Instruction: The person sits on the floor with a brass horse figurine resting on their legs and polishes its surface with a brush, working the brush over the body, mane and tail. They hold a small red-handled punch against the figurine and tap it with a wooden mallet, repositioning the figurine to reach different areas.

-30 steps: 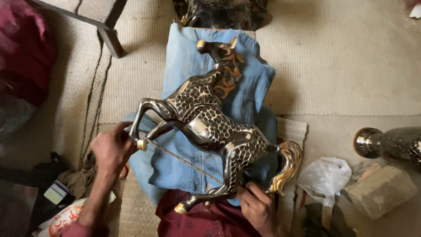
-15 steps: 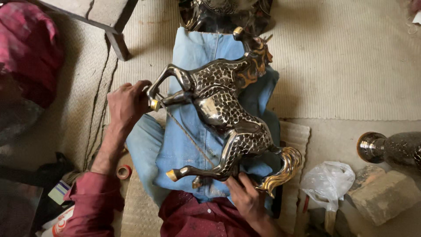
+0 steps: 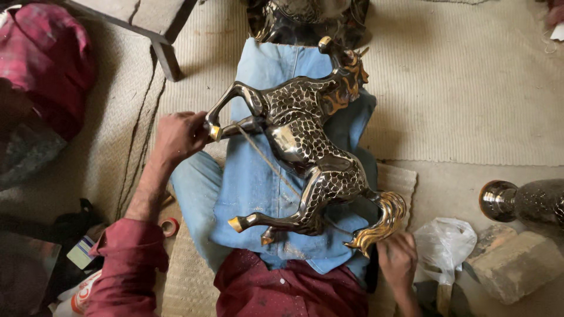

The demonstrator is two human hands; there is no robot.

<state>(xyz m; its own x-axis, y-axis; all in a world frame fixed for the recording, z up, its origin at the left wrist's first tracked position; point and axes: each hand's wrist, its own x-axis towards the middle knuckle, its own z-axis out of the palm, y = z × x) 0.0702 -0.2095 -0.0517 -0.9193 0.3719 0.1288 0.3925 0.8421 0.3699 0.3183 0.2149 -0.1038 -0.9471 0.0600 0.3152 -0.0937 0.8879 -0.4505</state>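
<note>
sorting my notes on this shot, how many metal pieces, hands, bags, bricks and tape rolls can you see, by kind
Metal pieces: 3 – horse, dark piece at top, vase
Hands: 2 – left hand on a front leg, right hand at the tail
Plastic bags: 1
Bricks: 1
Tape rolls: 1
Total: 8

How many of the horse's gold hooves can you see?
3. One at the left hand on the raised front leg, two on the rear legs over the lap. A fourth may be hidden.
</note>
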